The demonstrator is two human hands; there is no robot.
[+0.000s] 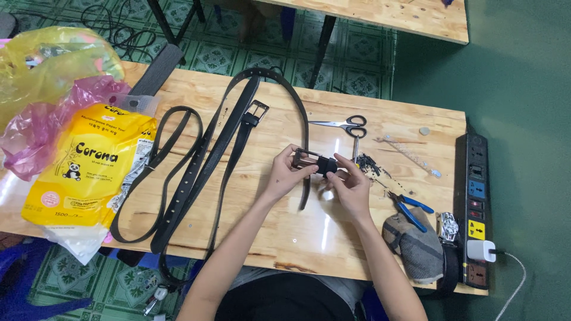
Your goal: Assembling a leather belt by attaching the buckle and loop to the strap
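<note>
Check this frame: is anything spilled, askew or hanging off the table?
Yes. Several black belts droop over the near edge of the wooden table. Small dark bits lie scattered loose beside the scissors. Both the left hand and right hand hold a belt buckle end.

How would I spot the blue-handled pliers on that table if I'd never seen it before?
Start at the black power strip along the right edge of the wooden table. Just left of it lies a grey work glove, and the pliers rest on its upper end. Their bright blue handles set them apart from the black-handled scissors farther back.
</note>
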